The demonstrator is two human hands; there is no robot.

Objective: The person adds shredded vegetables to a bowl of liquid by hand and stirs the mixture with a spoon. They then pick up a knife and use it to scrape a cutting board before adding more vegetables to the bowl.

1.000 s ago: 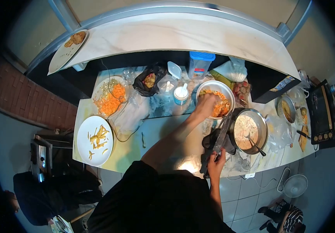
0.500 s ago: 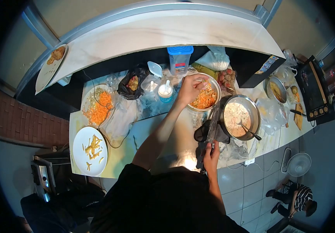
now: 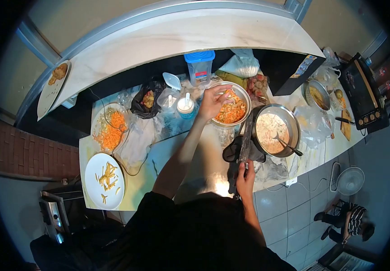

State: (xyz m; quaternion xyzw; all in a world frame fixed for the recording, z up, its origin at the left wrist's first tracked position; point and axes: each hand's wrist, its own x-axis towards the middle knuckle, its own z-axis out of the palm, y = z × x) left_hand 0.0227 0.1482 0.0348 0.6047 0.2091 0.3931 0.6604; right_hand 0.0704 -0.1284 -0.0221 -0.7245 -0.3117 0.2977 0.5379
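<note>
My left hand (image 3: 212,102) reaches over the left rim of a metal bowl (image 3: 249,106) of shredded orange and pale vegetables (image 3: 233,109). Its fingers are bent together at the bowl; what they pinch is too small to make out. My right hand (image 3: 245,179) is closed around the near part of a long, dark, bar-like object (image 3: 246,137), which points away from me between the bowl and a steel pot. Creamy, pinkish mixture (image 3: 269,128) fills the steel pot (image 3: 298,130), and a dark-handled utensil (image 3: 289,146) rests in it. A black item (image 3: 232,152) lies beside the bar.
At left are a plate of grated carrot (image 3: 113,131) and a white plate (image 3: 94,189) with yellow strips. Behind stand a white tub (image 3: 185,107), a black bag (image 3: 141,107) and a blue-lidded container (image 3: 199,70). At right are plastic bags (image 3: 313,125) and an oven (image 3: 364,97). A person (image 3: 355,221) sits below.
The view has shifted slightly. My left hand has drawn a little left relative to the bowl, its fingers lower at the contents. My right hand keeps its place on the bar.
</note>
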